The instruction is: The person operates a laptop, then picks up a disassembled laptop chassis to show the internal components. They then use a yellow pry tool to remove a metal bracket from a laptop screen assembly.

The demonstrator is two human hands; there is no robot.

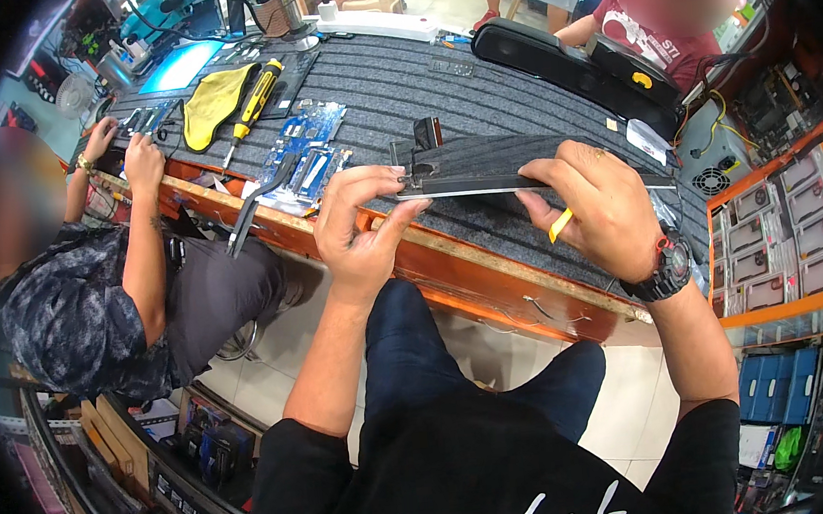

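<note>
A thin black panel (481, 183), which looks like a laptop screen, is held up over the bench edge and seen nearly edge-on. My left hand (360, 224) pinches its left end between thumb and fingers. At the panel's right part, my right hand (608, 210) is closed against the edge, with a slim yellow-handled tool (560, 225) in its fingers; the tool's tip is hidden. To the left of the panel lie a blue circuit board (313, 121), a black curved strip (260, 202) and a yellow-and-black screwdriver (259, 99).
The bench has a grey ribbed mat (371, 74) and a worn wooden front edge (490, 255). A co-worker (140, 281) sits at the left, hands on another board. Across the bench sits another person (665, 24), behind a long black speaker (550, 54). A yellow cloth (214, 106) lies farther back.
</note>
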